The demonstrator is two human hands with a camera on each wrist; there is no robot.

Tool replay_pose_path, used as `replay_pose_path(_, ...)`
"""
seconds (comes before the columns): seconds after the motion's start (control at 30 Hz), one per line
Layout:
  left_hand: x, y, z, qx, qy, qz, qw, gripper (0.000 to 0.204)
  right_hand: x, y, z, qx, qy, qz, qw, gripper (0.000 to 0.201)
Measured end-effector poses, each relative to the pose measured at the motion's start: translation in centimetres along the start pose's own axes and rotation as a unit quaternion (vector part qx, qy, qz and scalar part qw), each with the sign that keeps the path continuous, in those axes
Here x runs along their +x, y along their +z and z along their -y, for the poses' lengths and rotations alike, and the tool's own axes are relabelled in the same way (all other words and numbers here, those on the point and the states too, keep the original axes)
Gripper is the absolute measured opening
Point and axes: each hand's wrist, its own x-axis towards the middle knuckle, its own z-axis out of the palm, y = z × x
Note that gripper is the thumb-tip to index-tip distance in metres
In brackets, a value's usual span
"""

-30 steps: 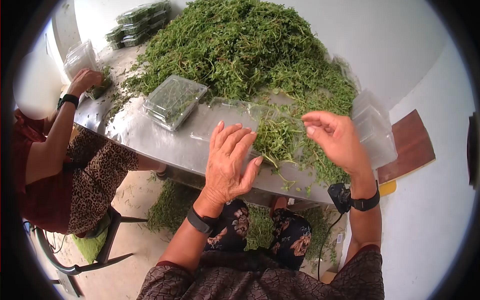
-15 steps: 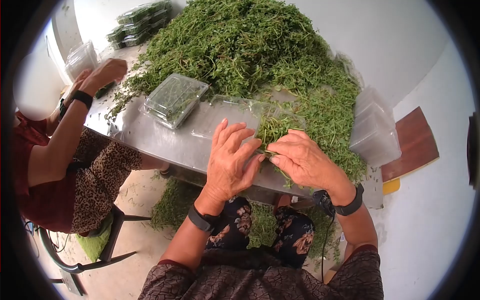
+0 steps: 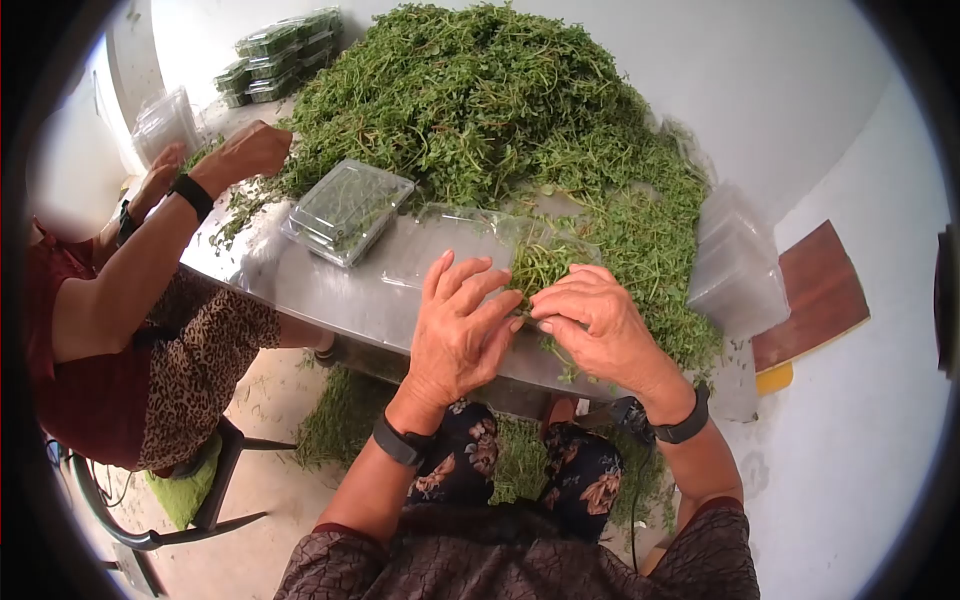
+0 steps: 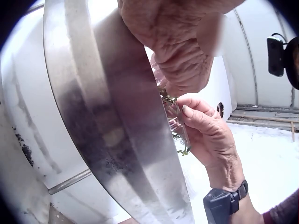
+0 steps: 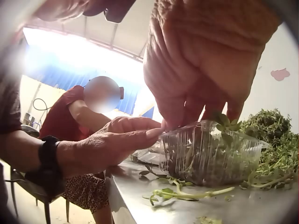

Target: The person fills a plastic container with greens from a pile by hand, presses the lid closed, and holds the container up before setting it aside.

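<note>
From my remote feed, I see a seated person (image 3: 95, 370) at the left edge of the frame, then packed boxes (image 3: 280, 60) stacked upper left. A closed clear box (image 3: 350, 205) sits left of centre. My left hand (image 3: 463, 325) is mid-frame, fingers spread, thumb at the near edge of an open container (image 5: 210, 163) filled with greens (image 3: 540, 262), below the big green heap (image 3: 480, 100). My right hand (image 3: 600, 325) bends over that rim; I can't tell whether it pinches stems. Clear empty containers (image 3: 740, 270) stand at right.
</note>
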Motion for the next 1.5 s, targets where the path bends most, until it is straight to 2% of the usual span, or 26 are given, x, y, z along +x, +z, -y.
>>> replay_pose_path(0.17, 0.2, -0.2, -0.3, 0.015, 0.016, 0.017, 1.0, 0.029, 0.2, -0.2, -0.5, 0.0, 0.04, -0.01, 0.999, 0.008)
replay_pose_path(0.27, 0.3, -0.4, -0.5, 0.012, 0.018, 0.03, 0.999, 0.028, 0.2, -0.3, -1.1, -0.035, 0.014, 0.019, 0.999, 0.013)
replay_pose_path(0.33, 0.3, -0.5, -0.6, 0.007, 0.018, 0.032, 0.999, 0.027, 0.0, -0.1, -1.1, -0.049, -0.044, 0.055, 0.996, 0.017)
replay_pose_path(0.37, 0.3, -0.6, -0.7, 0.006, 0.015, 0.036, 0.999, 0.027, 0.0, -0.3, -1.1, -0.052, -0.042, 0.053, 0.996, 0.017)
replay_pose_path(0.43, 0.4, -0.6, -0.7, 0.003, 0.014, 0.037, 0.999, 0.026, 0.3, -0.9, -1.2, -0.055, -0.048, 0.108, 0.991, 0.019)
replay_pose_path(0.53, 0.2, -0.5, -0.7, 0.002, 0.014, 0.035, 0.999, 0.027, 0.4, -1.6, -0.8, -0.048, -0.024, 0.144, 0.988, 0.021)
replay_pose_path(0.57, 0.2, -0.5, -0.7, 0.003, 0.013, 0.034, 0.999, 0.028, 0.3, -1.8, -0.8, -0.052, -0.023, 0.144, 0.988, 0.021)
replay_pose_path(0.63, 0.2, -0.5, -0.5, -0.002, 0.008, 0.022, 1.0, 0.031, 0.0, -2.5, -0.8, -0.04, -0.04, 0.043, 0.997, 0.023)
replay_pose_path(0.67, 0.1, -0.4, -0.5, -0.006, 0.001, 0.013, 1.0, 0.034, -0.1, -3.3, -0.9, -0.042, -0.038, 0.046, 0.997, 0.023)
replay_pose_path(0.73, 0.0, -0.3, -0.4, -0.009, 0.004, 0.011, 1.0, 0.035, -0.1, -5.6, -1.5, -0.143, 0.068, 0.016, 0.987, 0.026)
replay_pose_path(0.77, -0.1, -0.3, -0.3, -0.006, 0.008, 0.011, 1.0, 0.037, -0.5, -6.1, -2.0, -0.144, 0.07, 0.017, 0.987, 0.026)
replay_pose_path(0.83, -0.1, -0.2, -0.2, -0.007, 0.003, 0.008, 1.0, 0.033, -1.5, -6.6, -3.4, -0.274, 0.196, 0.011, 0.941, 0.039)
replay_pose_path(0.87, -0.1, -0.1, -0.2, -0.006, -0.001, 0.003, 1.0, 0.03, -2.0, -6.5, -4.5, -0.274, 0.198, 0.013, 0.941, 0.039)
replay_pose_path(0.93, -0.1, -0.1, -0.2, -0.007, -0.003, 0.003, 1.0, 0.03, -2.1, -6.2, -6.1, -0.324, 0.255, 0.048, 0.91, 0.039)
replay_pose_path(0.97, -0.1, -0.1, -0.2, -0.008, -0.004, 0.003, 1.0, 0.03, -2.1, -6.3, -6.6, -0.324, 0.255, 0.05, 0.909, 0.039)
replay_pose_path(1.03, 0.0, -0.2, -0.2, -0.006, -0.003, 0.005, 1.0, 0.031, -1.3, -6.7, -7.0, -0.314, 0.367, 0.134, 0.865, 0.036)
replay_pose_path(1.07, -0.1, -0.2, -0.2, -0.004, 0.0, 0.006, 1.0, 0.033, -1.2, -6.6, -7.4, -0.313, 0.368, 0.135, 0.865, 0.036)
replay_pose_path(1.13, -0.1, -0.2, -0.2, -0.003, 0.0, 0.007, 1.0, 0.033, -1.3, -6.2, -8.9, -0.322, 0.402, 0.092, 0.852, 0.022)
replay_pose_path(1.27, 0.0, -0.2, -0.2, -0.004, -0.003, 0.006, 1.0, 0.032, -0.9, -6.0, -10.9, -0.336, 0.416, 0.096, 0.84, 0.014)
replay_pose_path(1.37, 0.0, -0.2, -0.2, -0.005, -0.004, 0.005, 1.0, 0.031, -1.1, -5.9, -11.4, -0.278, 0.431, 0.059, 0.857, 0.009)
replay_pose_path(1.43, 0.0, -0.2, -0.2, -0.012, -0.012, 0.002, 1.0, 0.029, -1.4, -6.0, -10.9, -0.159, 0.365, -0.069, 0.915, 0.014)
replay_pose_path(1.5, -0.1, -0.1, -0.3, -0.021, -0.02, 0.003, 1.0, 0.028, -0.8, -6.5, -10.3, -0.124, 0.351, -0.084, 0.924, 0.016)
